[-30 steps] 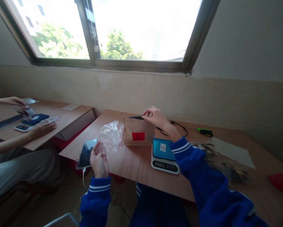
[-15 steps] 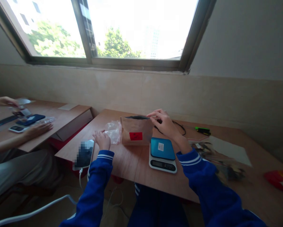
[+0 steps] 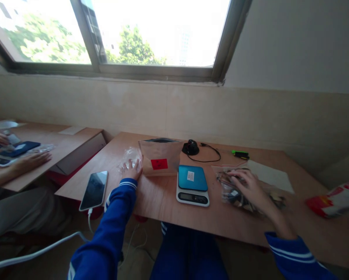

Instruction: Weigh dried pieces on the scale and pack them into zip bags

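Fingers of our right hand [image 3: 251, 188] half-curl over the parts bag [image 3: 234, 197], right of the scale [image 3: 192, 198] (pinching or not, we can't tell); our left hand [image 3: 132, 170] spreads over the clear bag [image 3: 132, 154] beside the open pouch [image 3: 174, 160], which a sideways nudge might topple.

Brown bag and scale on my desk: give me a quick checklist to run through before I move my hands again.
1. Brown bag standing upright, mouth open: ok.
2. Scale reading legible: cannot tell, the display is too small.
3. Left hand at the clear plastic beside the brown bag: ok.
4. Right hand gripping something from the filled plastic bag: cannot tell, the fingers are blurred.
5. Phone well back from the desk edge: not ok, its lower end is right there.
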Motion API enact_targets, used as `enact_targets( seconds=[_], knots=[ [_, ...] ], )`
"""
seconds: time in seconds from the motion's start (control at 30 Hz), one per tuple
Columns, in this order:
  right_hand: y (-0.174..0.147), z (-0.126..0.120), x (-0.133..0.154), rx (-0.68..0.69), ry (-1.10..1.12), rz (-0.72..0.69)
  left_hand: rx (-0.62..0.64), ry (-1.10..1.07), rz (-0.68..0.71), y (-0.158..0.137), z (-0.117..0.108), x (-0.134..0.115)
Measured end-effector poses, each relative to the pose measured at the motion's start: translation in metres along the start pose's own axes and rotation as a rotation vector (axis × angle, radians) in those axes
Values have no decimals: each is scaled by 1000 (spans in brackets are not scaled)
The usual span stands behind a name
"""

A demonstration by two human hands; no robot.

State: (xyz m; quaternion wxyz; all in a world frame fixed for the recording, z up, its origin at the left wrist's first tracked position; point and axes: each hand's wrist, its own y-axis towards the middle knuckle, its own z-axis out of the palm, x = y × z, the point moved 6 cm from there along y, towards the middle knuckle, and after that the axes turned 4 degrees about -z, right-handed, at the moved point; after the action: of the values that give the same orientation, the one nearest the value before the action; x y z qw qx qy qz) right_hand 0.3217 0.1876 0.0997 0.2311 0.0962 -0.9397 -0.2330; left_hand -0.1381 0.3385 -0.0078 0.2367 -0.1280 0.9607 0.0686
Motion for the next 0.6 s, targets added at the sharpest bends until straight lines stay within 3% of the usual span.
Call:
enact_targets(
  seconds=[0.13, 0.23, 0.33, 0.4, 0.47, 0.6],
  knots=[
    [-30, -4, -57, 49, -204, 71, -72, -225, -33, -6, -12, -2],
    [-48, 7, -80, 131, -276, 88, -155, -284, -47, -26, -26, -8],
    [-60, 13, -89, 140, -310, 137, -281, -386, -51, -66, -41, -19],
    [-64, 13, -91, 143, -320, 176, -379, -688, -36, -104, -49, -27],
    [-66, 12, -93, 167, -328, 224, -305, -844, 2, -142, -44, -44],
    [-70, 7, -97, 205, -298, 274, 34, -1017, 86, -207, -24, -88]
  ],
)
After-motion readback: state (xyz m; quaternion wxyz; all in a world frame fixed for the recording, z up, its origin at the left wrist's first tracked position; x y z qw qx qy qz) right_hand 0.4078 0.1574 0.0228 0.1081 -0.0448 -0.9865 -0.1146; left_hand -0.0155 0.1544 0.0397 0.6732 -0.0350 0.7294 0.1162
